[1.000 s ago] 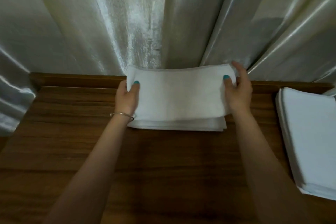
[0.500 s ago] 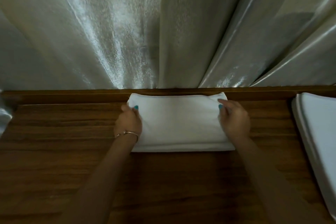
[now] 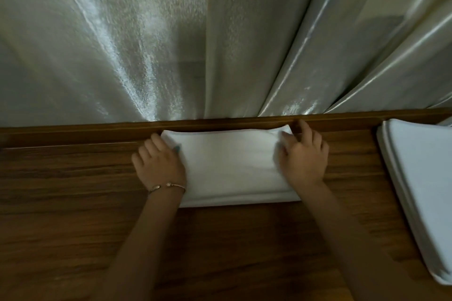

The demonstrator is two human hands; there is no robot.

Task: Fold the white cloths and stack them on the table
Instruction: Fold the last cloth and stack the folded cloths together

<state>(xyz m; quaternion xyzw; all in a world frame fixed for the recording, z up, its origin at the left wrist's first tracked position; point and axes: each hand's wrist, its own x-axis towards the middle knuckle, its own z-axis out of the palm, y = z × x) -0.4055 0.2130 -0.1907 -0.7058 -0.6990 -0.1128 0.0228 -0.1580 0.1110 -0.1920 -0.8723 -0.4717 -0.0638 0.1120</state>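
On the table (image 3: pixel 73 215), against its raised back edge below the curtain (image 3: pixel 146 44), the left hand (image 3: pixel 159 166) rested at the left end of the stack (image 3: pixel 230 166) of folded white cloths, fingers loosely curled over its edge with the thumb on top, though a true pinch could not be told. The right hand (image 3: pixel 304 156), blurred, lay at the right end with fingers relaxed and one reaching to the far corner. The cloths looked light, soft and floppy, best held at both ends; a second pile (image 3: pixel 420 178) lay well apart at the right.
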